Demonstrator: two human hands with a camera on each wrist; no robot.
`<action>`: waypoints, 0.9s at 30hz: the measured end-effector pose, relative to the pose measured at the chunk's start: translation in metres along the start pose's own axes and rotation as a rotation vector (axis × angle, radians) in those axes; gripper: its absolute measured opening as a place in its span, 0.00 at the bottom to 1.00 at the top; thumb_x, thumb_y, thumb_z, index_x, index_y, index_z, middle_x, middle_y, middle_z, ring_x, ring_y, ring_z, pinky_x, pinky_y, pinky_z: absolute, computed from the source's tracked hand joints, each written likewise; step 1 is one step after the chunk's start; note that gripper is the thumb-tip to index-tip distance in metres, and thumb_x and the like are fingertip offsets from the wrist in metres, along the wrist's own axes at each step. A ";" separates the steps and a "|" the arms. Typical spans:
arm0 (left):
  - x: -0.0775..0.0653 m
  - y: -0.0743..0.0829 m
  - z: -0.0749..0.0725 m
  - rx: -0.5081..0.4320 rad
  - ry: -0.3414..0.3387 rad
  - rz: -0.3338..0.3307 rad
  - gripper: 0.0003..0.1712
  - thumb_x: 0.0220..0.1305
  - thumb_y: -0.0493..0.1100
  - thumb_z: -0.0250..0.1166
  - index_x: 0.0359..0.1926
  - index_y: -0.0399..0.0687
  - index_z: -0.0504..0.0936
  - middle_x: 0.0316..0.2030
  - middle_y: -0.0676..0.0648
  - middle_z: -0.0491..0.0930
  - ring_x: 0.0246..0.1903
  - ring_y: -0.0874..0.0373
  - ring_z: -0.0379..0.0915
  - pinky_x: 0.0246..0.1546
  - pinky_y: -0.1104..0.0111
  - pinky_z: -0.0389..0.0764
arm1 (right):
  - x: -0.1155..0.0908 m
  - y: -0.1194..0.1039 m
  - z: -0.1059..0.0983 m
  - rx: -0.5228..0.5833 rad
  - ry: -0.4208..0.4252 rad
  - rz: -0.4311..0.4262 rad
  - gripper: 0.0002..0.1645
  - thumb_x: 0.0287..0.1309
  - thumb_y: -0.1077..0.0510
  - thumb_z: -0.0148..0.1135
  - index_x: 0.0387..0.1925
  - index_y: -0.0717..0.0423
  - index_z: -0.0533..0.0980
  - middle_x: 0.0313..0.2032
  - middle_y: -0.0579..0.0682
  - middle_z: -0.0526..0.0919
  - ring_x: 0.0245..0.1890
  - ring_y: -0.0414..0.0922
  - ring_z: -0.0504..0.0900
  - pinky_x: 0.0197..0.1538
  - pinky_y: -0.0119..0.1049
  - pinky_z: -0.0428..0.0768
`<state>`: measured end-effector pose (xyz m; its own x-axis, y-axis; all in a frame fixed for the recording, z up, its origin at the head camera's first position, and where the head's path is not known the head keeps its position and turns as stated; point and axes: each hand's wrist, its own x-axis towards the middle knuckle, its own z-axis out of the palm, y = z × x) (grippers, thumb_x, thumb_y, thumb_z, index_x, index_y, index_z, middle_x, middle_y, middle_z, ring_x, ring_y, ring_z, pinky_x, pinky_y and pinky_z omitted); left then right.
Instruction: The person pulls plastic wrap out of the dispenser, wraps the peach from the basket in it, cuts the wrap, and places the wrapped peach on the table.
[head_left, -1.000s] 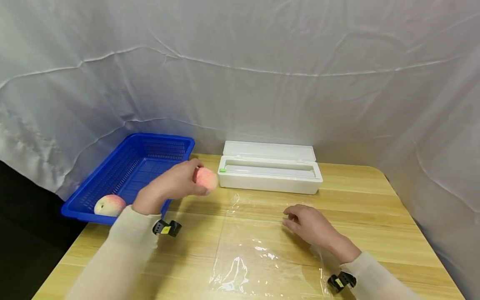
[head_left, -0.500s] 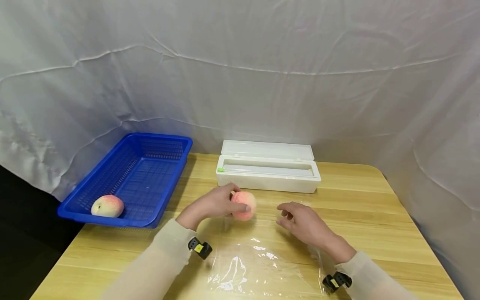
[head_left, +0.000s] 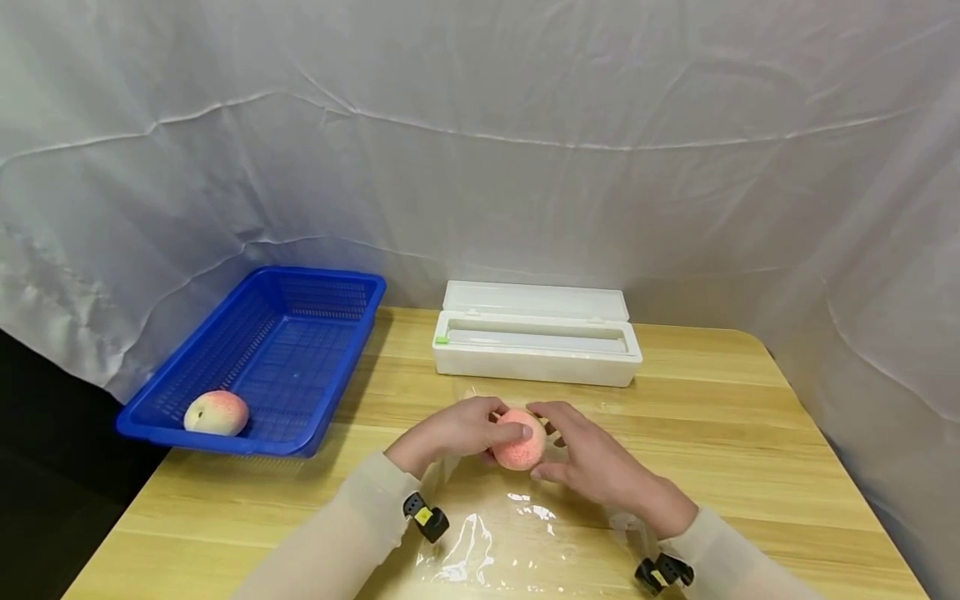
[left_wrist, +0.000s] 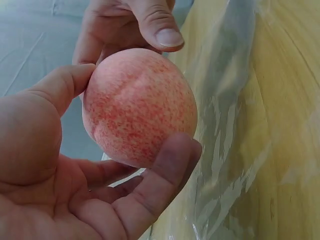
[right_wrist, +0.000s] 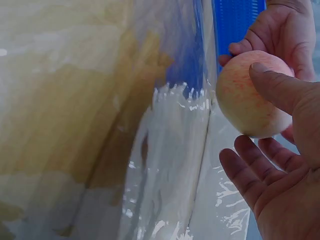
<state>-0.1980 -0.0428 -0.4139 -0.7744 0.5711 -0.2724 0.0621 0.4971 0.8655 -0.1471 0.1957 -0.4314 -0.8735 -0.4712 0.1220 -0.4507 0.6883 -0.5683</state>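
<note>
In the head view a pink peach [head_left: 517, 450] is held over the middle of a clear plastic film [head_left: 487, 550] spread on the table. My left hand [head_left: 467, 427] grips it from the left, thumb and fingers on opposite sides, as the left wrist view shows on the peach [left_wrist: 140, 107]. Close at its right side is my right hand [head_left: 600, 461], its fingers loosely bent and spread around the fruit. In the right wrist view the thumb of the right hand [right_wrist: 295, 165] overlaps the peach [right_wrist: 250, 95], with the other fingers just below it.
On the left a blue plastic basket [head_left: 330, 392] holds a second peach [head_left: 216, 413]. A white box [head_left: 536, 362] with its lid raised and a roll inside stands at the back of the wooden table [head_left: 712, 433]. Grey cloth [head_left: 480, 167] hangs behind.
My left hand has carried the peach rightward from beside the basket to over the film. My right hand has moved slightly left, up to the peach.
</note>
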 end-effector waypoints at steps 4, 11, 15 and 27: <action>-0.001 0.000 0.003 -0.061 -0.006 -0.016 0.30 0.71 0.59 0.69 0.56 0.40 0.75 0.35 0.45 0.86 0.28 0.51 0.86 0.38 0.57 0.89 | -0.002 0.002 0.003 0.007 0.014 -0.044 0.46 0.58 0.52 0.80 0.74 0.46 0.67 0.66 0.45 0.75 0.54 0.42 0.82 0.55 0.44 0.86; -0.004 -0.002 0.006 -0.053 -0.029 -0.026 0.32 0.68 0.59 0.72 0.58 0.43 0.72 0.35 0.45 0.86 0.32 0.48 0.86 0.38 0.58 0.85 | -0.007 0.004 0.002 0.064 0.002 -0.013 0.44 0.59 0.46 0.79 0.73 0.46 0.69 0.63 0.45 0.78 0.51 0.41 0.83 0.52 0.41 0.87; -0.005 -0.001 0.009 -0.017 -0.028 -0.009 0.32 0.63 0.55 0.77 0.57 0.44 0.72 0.37 0.47 0.85 0.35 0.52 0.82 0.37 0.62 0.81 | -0.009 0.005 0.001 0.080 -0.032 0.016 0.47 0.58 0.47 0.80 0.74 0.49 0.68 0.66 0.48 0.76 0.51 0.43 0.83 0.51 0.42 0.87; -0.016 0.009 0.015 0.242 -0.081 0.031 0.28 0.64 0.56 0.68 0.59 0.45 0.79 0.40 0.52 0.84 0.36 0.60 0.79 0.40 0.65 0.81 | -0.017 0.015 -0.008 -0.027 0.013 0.034 0.40 0.61 0.71 0.60 0.75 0.58 0.65 0.58 0.54 0.79 0.48 0.42 0.82 0.46 0.35 0.84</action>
<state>-0.1757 -0.0383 -0.4080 -0.7173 0.6343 -0.2883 0.2415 0.6145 0.7511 -0.1398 0.2181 -0.4355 -0.8908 -0.4398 0.1139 -0.4251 0.7187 -0.5502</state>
